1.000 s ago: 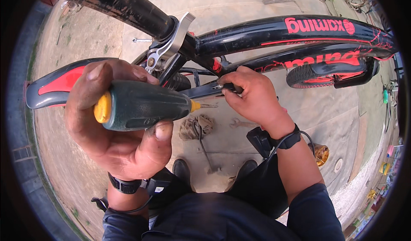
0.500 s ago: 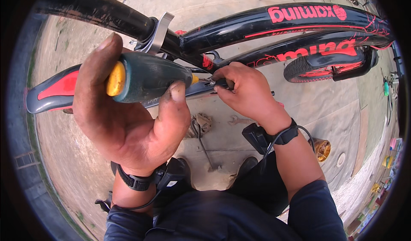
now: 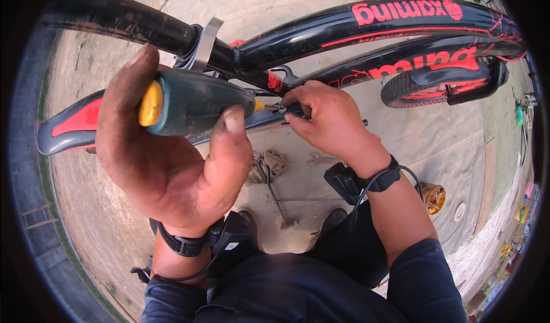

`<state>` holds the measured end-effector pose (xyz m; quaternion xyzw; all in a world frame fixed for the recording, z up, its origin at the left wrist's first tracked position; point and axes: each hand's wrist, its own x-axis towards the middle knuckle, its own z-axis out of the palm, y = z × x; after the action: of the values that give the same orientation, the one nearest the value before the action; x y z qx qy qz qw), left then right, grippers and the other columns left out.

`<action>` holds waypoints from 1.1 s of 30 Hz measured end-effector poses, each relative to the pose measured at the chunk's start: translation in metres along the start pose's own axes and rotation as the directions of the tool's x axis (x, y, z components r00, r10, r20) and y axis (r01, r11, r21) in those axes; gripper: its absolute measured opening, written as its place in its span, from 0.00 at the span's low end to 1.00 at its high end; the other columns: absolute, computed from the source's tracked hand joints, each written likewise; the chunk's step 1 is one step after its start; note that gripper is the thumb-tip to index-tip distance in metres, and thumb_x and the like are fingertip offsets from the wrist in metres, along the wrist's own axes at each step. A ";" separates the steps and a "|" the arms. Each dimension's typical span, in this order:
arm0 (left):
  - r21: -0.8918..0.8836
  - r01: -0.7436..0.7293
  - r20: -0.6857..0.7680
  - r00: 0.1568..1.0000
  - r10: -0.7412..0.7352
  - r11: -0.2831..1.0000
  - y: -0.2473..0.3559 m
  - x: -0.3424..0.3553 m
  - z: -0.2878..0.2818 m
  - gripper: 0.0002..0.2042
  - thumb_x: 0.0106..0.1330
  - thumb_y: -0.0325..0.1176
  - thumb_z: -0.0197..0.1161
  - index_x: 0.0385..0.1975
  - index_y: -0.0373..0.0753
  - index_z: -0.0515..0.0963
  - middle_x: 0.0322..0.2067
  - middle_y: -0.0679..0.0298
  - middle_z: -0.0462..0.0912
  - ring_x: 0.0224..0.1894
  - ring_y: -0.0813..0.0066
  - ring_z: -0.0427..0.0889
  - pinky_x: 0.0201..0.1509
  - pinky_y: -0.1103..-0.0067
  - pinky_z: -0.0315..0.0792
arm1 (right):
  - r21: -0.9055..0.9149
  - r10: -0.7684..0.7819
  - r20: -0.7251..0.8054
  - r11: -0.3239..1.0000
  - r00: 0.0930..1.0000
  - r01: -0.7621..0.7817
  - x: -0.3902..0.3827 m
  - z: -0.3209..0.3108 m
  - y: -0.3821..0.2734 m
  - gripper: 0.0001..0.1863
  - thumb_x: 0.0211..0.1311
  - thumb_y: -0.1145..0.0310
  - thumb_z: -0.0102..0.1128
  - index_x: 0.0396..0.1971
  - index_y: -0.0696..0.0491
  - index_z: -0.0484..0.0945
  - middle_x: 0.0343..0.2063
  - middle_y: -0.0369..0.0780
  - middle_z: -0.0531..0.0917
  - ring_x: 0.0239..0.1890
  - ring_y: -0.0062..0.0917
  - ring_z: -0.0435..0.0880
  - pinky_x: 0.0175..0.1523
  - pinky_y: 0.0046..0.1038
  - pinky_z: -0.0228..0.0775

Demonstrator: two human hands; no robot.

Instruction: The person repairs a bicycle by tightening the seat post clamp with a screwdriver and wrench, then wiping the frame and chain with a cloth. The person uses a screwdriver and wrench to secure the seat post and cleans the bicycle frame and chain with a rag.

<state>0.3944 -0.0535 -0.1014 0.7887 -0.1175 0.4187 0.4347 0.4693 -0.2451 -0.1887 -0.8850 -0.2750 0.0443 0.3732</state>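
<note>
My left hand (image 3: 172, 174) is wrapped round a screwdriver (image 3: 197, 103) with a dark green handle and yellow ends. The screwdriver points right, its tip close to a small metal fitting (image 3: 279, 108) beside the black bicycle frame (image 3: 321, 30). With thumb and forefinger my right hand (image 3: 329, 116) pinches a small dark part at that fitting; the fingers partly hide it. Just left of the frame joint, a silver clamp lever (image 3: 205, 45) sits round the black seat tube. Where exactly the screwdriver's tip engages is too small to make out.
A grey and red mudguard (image 3: 74, 122) extends to the left, and a small wheel (image 3: 424, 88) stands at the right. On the concrete floor lie a hammer (image 3: 281, 211), a wrench (image 3: 321, 159), a cloth bundle (image 3: 269, 165) and a rusty can (image 3: 432, 197).
The bicycle frame appears shifted slightly up and left in the view. Both hands keep their holds, with the screwdriver at nearly the same angle.
</note>
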 end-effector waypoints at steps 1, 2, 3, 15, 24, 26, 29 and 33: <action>0.001 0.002 -0.002 1.000 -0.002 1.000 0.000 0.000 -0.001 0.37 0.66 0.20 0.69 0.74 0.33 0.60 0.54 0.53 0.78 0.54 0.67 0.82 0.63 0.68 0.77 | -0.002 0.002 0.001 1.000 1.000 -0.002 0.000 0.000 -0.001 0.10 0.57 0.67 0.68 0.39 0.51 0.87 0.34 0.41 0.84 0.41 0.40 0.86 0.44 0.40 0.78; 0.003 0.002 0.000 1.000 -0.002 1.000 0.000 0.000 -0.002 0.37 0.66 0.20 0.69 0.74 0.33 0.60 0.54 0.53 0.78 0.54 0.67 0.82 0.63 0.68 0.77 | -0.005 0.003 0.003 1.000 1.000 -0.003 0.000 0.000 -0.002 0.10 0.57 0.67 0.68 0.39 0.51 0.87 0.34 0.41 0.84 0.41 0.40 0.86 0.44 0.40 0.78; 0.007 0.002 0.006 1.000 -0.002 1.000 0.000 0.000 -0.001 0.36 0.66 0.20 0.69 0.74 0.33 0.60 0.53 0.53 0.78 0.54 0.67 0.82 0.63 0.68 0.77 | -0.003 0.006 0.004 1.000 1.000 -0.006 0.000 0.000 -0.002 0.10 0.57 0.67 0.68 0.39 0.51 0.87 0.35 0.41 0.84 0.41 0.40 0.86 0.44 0.40 0.78; 0.119 0.155 0.095 0.981 -0.167 0.981 0.013 0.023 0.000 0.30 0.69 0.24 0.72 0.69 0.30 0.68 0.64 0.54 0.77 0.55 0.71 0.83 0.62 0.75 0.77 | 0.027 0.034 0.014 0.999 0.999 -0.035 0.000 -0.002 -0.001 0.10 0.57 0.67 0.70 0.38 0.50 0.87 0.36 0.41 0.85 0.40 0.40 0.86 0.44 0.40 0.79; 0.291 -0.078 0.217 0.976 0.014 0.953 0.008 0.037 -0.007 0.26 0.71 0.26 0.69 0.67 0.29 0.71 0.64 0.53 0.77 0.55 0.72 0.82 0.59 0.77 0.77 | 0.020 0.008 0.008 1.000 1.000 -0.008 0.000 -0.002 -0.001 0.10 0.57 0.66 0.70 0.39 0.51 0.87 0.35 0.41 0.84 0.39 0.39 0.86 0.43 0.39 0.78; 0.239 -0.046 0.186 0.983 0.000 0.970 0.003 0.038 -0.006 0.25 0.72 0.26 0.69 0.66 0.29 0.71 0.64 0.52 0.78 0.56 0.71 0.82 0.60 0.77 0.77 | 0.038 0.024 0.019 0.999 1.000 -0.025 -0.001 -0.002 -0.001 0.10 0.57 0.66 0.70 0.39 0.51 0.87 0.34 0.41 0.84 0.38 0.39 0.86 0.42 0.39 0.77; 0.098 -0.020 0.130 0.991 0.008 0.995 0.000 0.035 -0.002 0.25 0.71 0.28 0.71 0.65 0.30 0.73 0.62 0.51 0.79 0.56 0.69 0.81 0.61 0.76 0.75 | 0.054 0.018 0.027 0.998 0.999 -0.020 0.000 -0.002 -0.002 0.11 0.57 0.66 0.70 0.39 0.51 0.87 0.34 0.41 0.83 0.36 0.39 0.85 0.41 0.39 0.77; -0.033 -0.093 0.158 0.983 0.097 0.995 -0.006 0.036 0.002 0.21 0.72 0.28 0.69 0.63 0.30 0.76 0.62 0.50 0.79 0.59 0.67 0.80 0.64 0.74 0.73 | 0.037 0.024 0.024 0.999 0.999 -0.024 0.000 -0.002 -0.001 0.11 0.57 0.67 0.70 0.40 0.51 0.86 0.32 0.40 0.82 0.35 0.38 0.85 0.40 0.39 0.76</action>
<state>0.4216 -0.0454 -0.0779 0.8074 -0.1948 0.3731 0.4135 0.4691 -0.2457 -0.1863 -0.8806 -0.2678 0.0640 0.3857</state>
